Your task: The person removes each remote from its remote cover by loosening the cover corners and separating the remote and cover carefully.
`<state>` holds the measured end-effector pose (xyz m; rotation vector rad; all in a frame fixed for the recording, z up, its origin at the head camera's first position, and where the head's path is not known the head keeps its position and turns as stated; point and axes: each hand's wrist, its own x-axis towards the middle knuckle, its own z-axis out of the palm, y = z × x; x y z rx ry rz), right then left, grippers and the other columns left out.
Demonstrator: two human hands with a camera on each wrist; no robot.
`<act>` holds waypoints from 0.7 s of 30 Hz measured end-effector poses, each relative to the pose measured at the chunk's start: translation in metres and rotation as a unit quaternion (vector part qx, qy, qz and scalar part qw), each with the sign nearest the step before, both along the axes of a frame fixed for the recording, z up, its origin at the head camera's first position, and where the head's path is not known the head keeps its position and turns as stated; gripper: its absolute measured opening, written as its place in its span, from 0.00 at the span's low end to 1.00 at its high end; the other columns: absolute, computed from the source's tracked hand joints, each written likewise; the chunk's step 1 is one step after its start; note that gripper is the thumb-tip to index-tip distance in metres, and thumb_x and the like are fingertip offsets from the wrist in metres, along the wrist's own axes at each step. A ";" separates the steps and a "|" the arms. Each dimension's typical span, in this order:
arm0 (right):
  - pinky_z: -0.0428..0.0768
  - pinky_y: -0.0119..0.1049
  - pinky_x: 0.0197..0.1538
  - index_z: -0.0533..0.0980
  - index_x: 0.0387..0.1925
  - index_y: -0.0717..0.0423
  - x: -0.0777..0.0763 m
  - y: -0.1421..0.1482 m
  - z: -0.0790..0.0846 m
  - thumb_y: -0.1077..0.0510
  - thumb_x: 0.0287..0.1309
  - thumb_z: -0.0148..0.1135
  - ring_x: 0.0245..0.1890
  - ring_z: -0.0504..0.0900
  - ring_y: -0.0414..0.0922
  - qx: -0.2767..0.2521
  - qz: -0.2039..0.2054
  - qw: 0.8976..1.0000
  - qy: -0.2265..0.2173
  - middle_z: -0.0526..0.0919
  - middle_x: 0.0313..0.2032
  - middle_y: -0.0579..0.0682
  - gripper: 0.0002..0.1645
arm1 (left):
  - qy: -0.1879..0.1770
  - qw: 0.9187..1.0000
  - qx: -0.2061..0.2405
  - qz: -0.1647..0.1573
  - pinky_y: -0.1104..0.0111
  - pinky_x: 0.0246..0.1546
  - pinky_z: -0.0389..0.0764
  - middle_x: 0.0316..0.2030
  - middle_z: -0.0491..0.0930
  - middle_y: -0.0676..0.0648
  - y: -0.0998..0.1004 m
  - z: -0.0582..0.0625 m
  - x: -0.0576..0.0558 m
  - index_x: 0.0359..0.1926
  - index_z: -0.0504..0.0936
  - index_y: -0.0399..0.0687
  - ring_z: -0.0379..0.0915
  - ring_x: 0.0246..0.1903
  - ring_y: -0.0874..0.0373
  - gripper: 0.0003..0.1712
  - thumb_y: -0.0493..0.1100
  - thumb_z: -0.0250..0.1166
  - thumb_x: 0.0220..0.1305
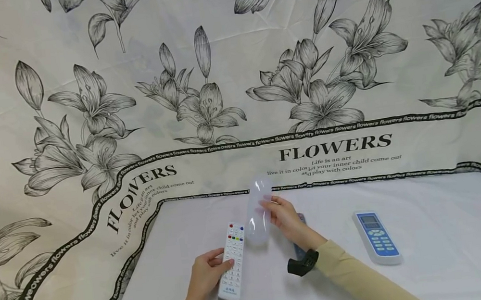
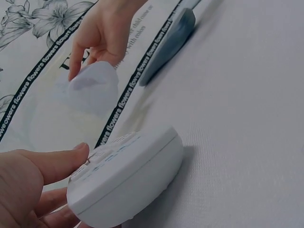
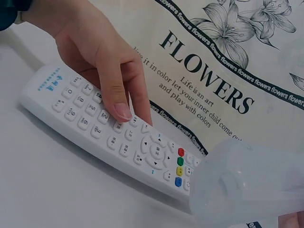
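Note:
My left hand (image 1: 205, 273) grips a white remote control (image 1: 231, 279) by its lower left side, thumb on the buttons. In the left wrist view the remote's rounded end (image 2: 128, 183) is tilted close over the cloth. My right hand (image 1: 285, 217) pinches a translucent, soft-looking sleeve (image 1: 257, 225) beside the remote's top end. The right wrist view has the sleeve (image 3: 228, 190) overlapping the end with the coloured buttons; the remote's number keys (image 3: 85, 107) face up there.
A blue-and-white remote (image 1: 378, 238) lies at the right on the white cloth (image 1: 450, 245). Another bluish remote (image 1: 299, 248) lies partly hidden behind the right forearm, which wears a dark wrist strap (image 1: 302, 263). Behind the table hangs a flower-print curtain (image 1: 224, 161).

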<state>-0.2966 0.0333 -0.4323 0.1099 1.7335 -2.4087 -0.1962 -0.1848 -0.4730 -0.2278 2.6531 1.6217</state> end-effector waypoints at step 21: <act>0.80 0.26 0.37 0.67 0.54 0.69 0.004 -0.005 -0.003 0.65 0.63 0.55 0.31 0.81 0.35 0.006 0.004 1.000 -0.008 0.79 0.35 0.45 0.19 | 0.008 0.996 -0.055 0.069 0.61 0.38 0.82 0.42 0.84 0.37 -0.017 0.002 -0.015 0.54 0.79 0.36 0.81 0.39 0.52 0.29 0.45 0.73 0.52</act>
